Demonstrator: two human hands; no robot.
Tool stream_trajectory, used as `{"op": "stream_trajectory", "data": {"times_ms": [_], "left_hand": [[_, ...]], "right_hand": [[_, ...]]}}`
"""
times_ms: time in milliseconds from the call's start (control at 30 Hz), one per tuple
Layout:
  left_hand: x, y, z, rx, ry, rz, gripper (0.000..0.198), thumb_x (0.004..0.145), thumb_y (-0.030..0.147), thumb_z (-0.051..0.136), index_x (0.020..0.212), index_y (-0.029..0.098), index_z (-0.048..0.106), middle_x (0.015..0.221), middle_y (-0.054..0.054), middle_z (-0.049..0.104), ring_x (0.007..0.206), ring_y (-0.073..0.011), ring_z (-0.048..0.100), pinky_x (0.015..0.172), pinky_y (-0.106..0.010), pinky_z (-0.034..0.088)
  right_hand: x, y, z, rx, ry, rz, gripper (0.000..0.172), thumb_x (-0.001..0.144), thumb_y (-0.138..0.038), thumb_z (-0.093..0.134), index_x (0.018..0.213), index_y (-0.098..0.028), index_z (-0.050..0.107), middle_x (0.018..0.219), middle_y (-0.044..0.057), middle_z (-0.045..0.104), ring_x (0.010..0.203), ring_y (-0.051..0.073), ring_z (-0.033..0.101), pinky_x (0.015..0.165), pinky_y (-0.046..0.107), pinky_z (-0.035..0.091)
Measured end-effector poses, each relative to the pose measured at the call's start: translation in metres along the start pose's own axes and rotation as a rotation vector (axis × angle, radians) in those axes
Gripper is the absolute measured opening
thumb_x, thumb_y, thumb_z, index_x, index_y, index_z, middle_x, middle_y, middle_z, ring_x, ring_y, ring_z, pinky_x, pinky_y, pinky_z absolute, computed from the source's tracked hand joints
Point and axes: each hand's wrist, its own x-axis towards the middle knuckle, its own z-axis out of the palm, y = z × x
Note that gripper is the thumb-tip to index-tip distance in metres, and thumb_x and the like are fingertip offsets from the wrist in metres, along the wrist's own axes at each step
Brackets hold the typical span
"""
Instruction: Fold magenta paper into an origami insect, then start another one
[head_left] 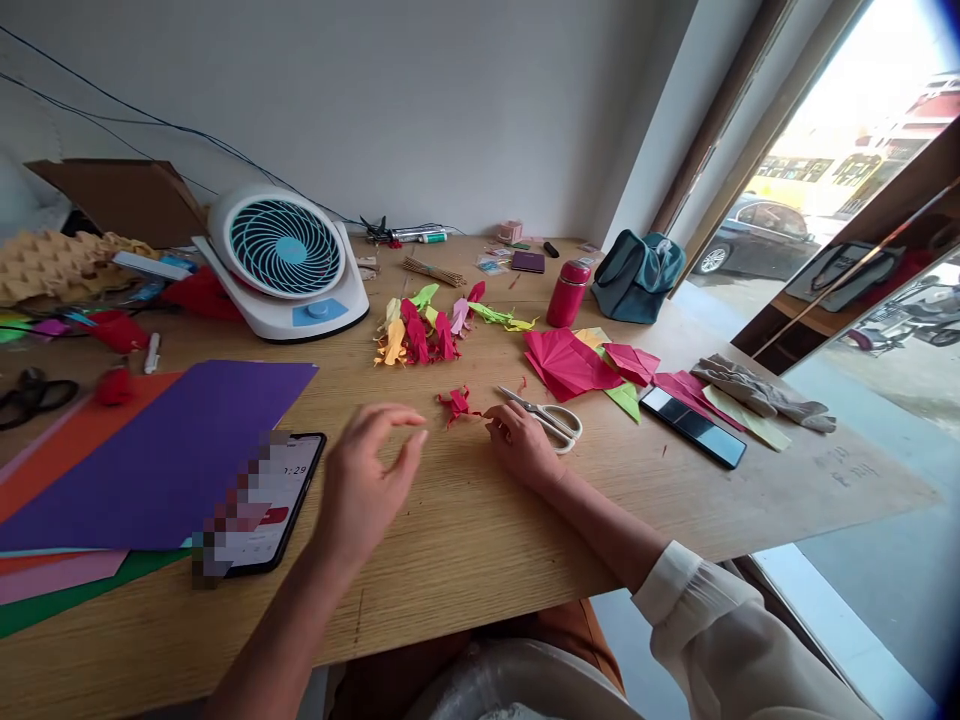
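Viewing mid-frame, I read my right hand (pixel 521 440) pinching the red folded paper piece (pixel 456 403) against the table (pixel 465 530), apparently to steady it, left hand (pixel 375 470) hovering half-open and empty, scissors (pixel 547 418) just beside.

Right arm: off-white long sleeve (pixel 724 640), thin light cloth, loose fit, heavily creased. Its cuff (pixel 673 582) is a plain band of the same cloth, edge slightly flared; it ends partway up the forearm. Wrist and my right hand (pixel 523 447) are uncovered. Left arm: forearm bare all the way to the bottom edge of the view, my left hand (pixel 367 485) bare too. Lap: rust-orange garment (pixel 571 640), trousers or skirt, can't tell which. Below it, white cloth (pixel 510 685), slightly sheer, same pale tone as the sleeve, softly bunched.
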Motion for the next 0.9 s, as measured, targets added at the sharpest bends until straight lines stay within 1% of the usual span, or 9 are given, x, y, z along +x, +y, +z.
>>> {"op": "stream_trajectory", "data": {"times_ms": [67,133,200,267,367,467,633,800,900], "left_hand": [[0.001,-0.006,0.021,0.057,-0.13,-0.018,0.009,0.089,0.023,0.062,0.097,0.02,0.065,0.1,-0.005,0.068,0.096,-0.0212,0.064,0.086,-0.037,0.051],[0.004,-0.013,0.043,0.168,-0.288,-0.079,0.013,0.086,0.023,0.066,0.098,0.021,0.064,0.099,-0.005,0.068,0.095,-0.0236,0.064,0.082,-0.036,0.049],[0.009,-0.019,0.061,0.261,-0.378,-0.129,0.02,0.086,0.023,0.066,0.105,0.021,0.062,0.101,-0.006,0.068,0.098,-0.0247,0.064,0.08,-0.035,0.046],[0.015,-0.022,0.073,0.291,-0.408,-0.136,0.019,0.087,0.022,0.064,0.105,0.02,0.061,0.1,-0.006,0.069,0.095,-0.0246,0.065,0.075,-0.034,0.044],[0.026,-0.026,0.081,0.291,-0.414,-0.116,0.006,0.088,0.019,0.06,0.094,0.021,0.062,0.093,-0.005,0.071,0.088,-0.0235,0.066,0.07,-0.033,0.041],[0.034,-0.029,0.084,0.288,-0.414,-0.093,0.005,0.089,0.018,0.058,0.087,0.021,0.061,0.089,-0.003,0.072,0.085,-0.0231,0.067,0.068,-0.032,0.039],[0.04,-0.039,0.085,0.304,-0.388,-0.047,0.008,0.091,0.022,0.054,0.087,0.021,0.061,0.091,-0.004,0.071,0.086,-0.0249,0.066,0.069,-0.034,0.037],[0.046,-0.056,0.086,0.433,-0.28,0.071,0.013,0.092,0.025,0.051,0.084,0.021,0.061,0.088,-0.005,0.071,0.086,-0.0256,0.064,0.07,-0.036,0.034],[0.048,-0.065,0.089,0.447,-0.241,0.084,0.013,0.092,0.024,0.05,0.085,0.021,0.061,0.088,-0.006,0.071,0.085,-0.0255,0.064,0.069,-0.035,0.033]], "right_hand": [[0.001,0.002,0.003,-0.006,-0.016,0.032,0.016,0.089,-0.014,0.053,0.101,-0.02,0.063,0.096,0.007,0.063,0.08,0.018,0.06,0.073,0.028,0.047],[0.004,0.004,0.007,-0.021,-0.029,0.067,0.018,0.088,-0.014,0.054,0.102,-0.019,0.063,0.096,0.006,0.063,0.077,0.017,0.059,0.071,0.028,0.047],[0.009,0.005,0.01,-0.043,-0.042,0.095,0.018,0.087,-0.013,0.056,0.103,-0.019,0.063,0.094,0.006,0.063,0.077,0.017,0.059,0.072,0.028,0.046],[0.015,0.005,0.013,-0.071,-0.054,0.109,0.017,0.086,-0.012,0.057,0.1,-0.018,0.063,0.091,0.006,0.064,0.079,0.018,0.059,0.074,0.028,0.046],[0.024,0.004,0.017,-0.122,-0.07,0.124,0.012,0.085,-0.012,0.057,0.089,-0.019,0.065,0.086,0.005,0.064,0.08,0.018,0.059,0.074,0.027,0.045],[0.03,0.004,0.02,-0.168,-0.092,0.127,0.009,0.085,-0.013,0.058,0.085,-0.019,0.065,0.086,0.005,0.066,0.08,0.018,0.06,0.072,0.026,0.044],[0.039,0.005,0.026,-0.233,-0.12,0.124,0.01,0.089,-0.018,0.055,0.089,-0.02,0.065,0.094,0.005,0.066,0.085,0.017,0.061,0.073,0.025,0.043],[0.06,0.008,0.039,-0.292,-0.148,0.111,0.012,0.093,-0.022,0.053,0.092,-0.02,0.065,0.097,0.006,0.066,0.082,0.017,0.062,0.071,0.025,0.044],[0.071,0.008,0.043,-0.323,-0.15,0.107,0.013,0.093,-0.022,0.052,0.098,-0.02,0.064,0.1,0.007,0.066,0.08,0.019,0.063,0.068,0.027,0.045]]}}
